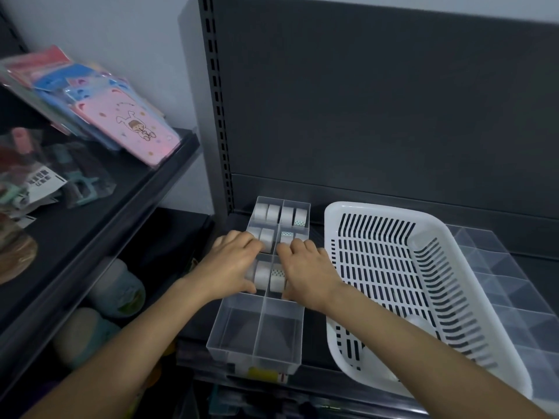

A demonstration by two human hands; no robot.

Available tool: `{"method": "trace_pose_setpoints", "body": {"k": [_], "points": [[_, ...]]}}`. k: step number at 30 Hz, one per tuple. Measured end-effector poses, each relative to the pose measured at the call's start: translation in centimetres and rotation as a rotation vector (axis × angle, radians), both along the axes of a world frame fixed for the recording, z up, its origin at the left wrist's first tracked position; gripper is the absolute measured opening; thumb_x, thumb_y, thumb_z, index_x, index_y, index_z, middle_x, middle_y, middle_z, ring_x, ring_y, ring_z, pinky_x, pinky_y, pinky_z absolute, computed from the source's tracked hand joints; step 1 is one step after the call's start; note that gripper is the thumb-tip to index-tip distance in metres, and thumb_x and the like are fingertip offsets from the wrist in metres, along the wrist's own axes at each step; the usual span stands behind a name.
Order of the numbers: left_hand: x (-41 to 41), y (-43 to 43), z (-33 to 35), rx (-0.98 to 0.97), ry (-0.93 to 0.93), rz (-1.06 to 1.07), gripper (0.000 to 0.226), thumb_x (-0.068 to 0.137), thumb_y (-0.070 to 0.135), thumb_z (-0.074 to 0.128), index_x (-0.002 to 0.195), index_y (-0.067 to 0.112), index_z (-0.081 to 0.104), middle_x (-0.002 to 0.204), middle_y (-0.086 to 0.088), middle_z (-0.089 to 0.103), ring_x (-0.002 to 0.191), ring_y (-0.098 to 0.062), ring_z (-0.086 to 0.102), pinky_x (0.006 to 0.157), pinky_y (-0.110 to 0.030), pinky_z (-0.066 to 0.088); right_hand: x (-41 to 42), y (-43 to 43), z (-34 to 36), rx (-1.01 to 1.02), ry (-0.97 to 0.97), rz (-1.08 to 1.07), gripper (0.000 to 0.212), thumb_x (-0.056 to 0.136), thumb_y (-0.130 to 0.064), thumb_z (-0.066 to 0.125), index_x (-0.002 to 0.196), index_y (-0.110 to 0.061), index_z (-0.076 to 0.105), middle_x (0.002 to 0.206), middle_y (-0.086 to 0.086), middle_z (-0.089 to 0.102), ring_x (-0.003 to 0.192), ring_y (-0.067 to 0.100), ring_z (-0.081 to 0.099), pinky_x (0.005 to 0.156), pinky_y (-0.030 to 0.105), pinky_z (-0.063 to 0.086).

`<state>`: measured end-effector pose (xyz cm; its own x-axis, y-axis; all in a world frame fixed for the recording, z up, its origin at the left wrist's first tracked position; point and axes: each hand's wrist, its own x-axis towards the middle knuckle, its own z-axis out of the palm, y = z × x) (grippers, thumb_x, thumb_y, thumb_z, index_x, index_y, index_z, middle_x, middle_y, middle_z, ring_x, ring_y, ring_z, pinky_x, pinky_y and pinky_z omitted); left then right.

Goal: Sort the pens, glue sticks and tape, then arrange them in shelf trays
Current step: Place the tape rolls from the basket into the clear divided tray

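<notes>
Two hands work over one clear tray (239,331), head view only. The tray sits on a dark shelf (314,334), two columns by four rows of compartments. Tape rolls (273,213) stand on edge in the back three rows, mostly plain white. A dotted roll (300,217) is in the back right compartment, and more dotted ones show in the right column further forward. The front two compartments hold nothing.

The left hand (233,264) lies over the left column, with fingers bent down into the second-row compartment against a white roll (266,238) and the thumb near the third row. The right hand (305,267) lies over the right column, fingers bent down onto the second-row rolls. For both hands, cannot tell if the fingers actually pinch a roll or just press on it, as the knuckles hide the tips. The hands are just beside each other, not touching.

A white slotted basket (393,267) is just right of the tray, tilted, its right side propped on a second clear divided tray (514,285).

On the left, a side shelf (145,182) holds pink and blue packets (133,128), all blurred. Items on the level below are too blurred to name.
</notes>
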<state>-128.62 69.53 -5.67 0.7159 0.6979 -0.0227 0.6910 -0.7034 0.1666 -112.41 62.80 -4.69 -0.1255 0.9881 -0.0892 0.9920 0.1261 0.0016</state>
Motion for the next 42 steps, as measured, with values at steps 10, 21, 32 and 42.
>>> {"method": "trace_pose_setpoints", "body": {"k": [10,21,32,42], "points": [[-0.1,0.0,1.1,-0.138,-0.183,-0.042,0.063,0.076,0.043,0.075,0.13,0.026,0.049,0.127,0.013,0.042,0.12,-0.006,0.029,0.105,-0.027,0.031,1.9,-0.3,2.5,-0.062,0.315,-0.05,0.072,0.079,-0.019,0.074,0.14,-0.014,0.036,0.135,0.013,0.042,0.125,0.03,0.041,0.104,0.036,0.04],[6.7,-4.8,3.8,-0.246,-0.375,-0.232,0.037,0.081,0.04,0.07,0.115,0.029,0.06,0.112,0.021,0.049,0.108,0.005,0.044,0.096,-0.015,0.035,11.0,-7.2,4.2,-0.026,0.281,-0.241,0.051,0.087,-0.025,0.066,0.135,-0.018,0.05,0.135,0.0,0.054,0.121,0.016,0.051,0.097,0.021,0.036],[14.9,-10.4,2.0,-0.438,0.143,-0.547,0.051,0.086,0.034,0.067,0.133,0.025,0.05,0.129,0.008,0.054,0.114,-0.008,0.051,0.098,-0.03,0.045,17.6,-13.7,1.4,-0.334,0.282,-0.251,0.056,0.089,-0.007,0.056,0.142,-0.019,0.042,0.147,-0.001,0.043,0.136,0.016,0.037,0.112,0.029,0.027],[16.6,-10.7,0.3,-0.474,0.194,-0.481,0.051,0.079,0.025,0.073,0.124,0.029,0.051,0.119,0.012,0.058,0.102,-0.007,0.055,0.089,-0.031,0.05,18.9,-13.2,-1.0,-0.214,0.304,-0.239,0.044,0.09,-0.023,0.058,0.133,-0.02,0.049,0.128,0.008,0.053,0.115,0.024,0.052,0.099,0.034,0.043]]}}
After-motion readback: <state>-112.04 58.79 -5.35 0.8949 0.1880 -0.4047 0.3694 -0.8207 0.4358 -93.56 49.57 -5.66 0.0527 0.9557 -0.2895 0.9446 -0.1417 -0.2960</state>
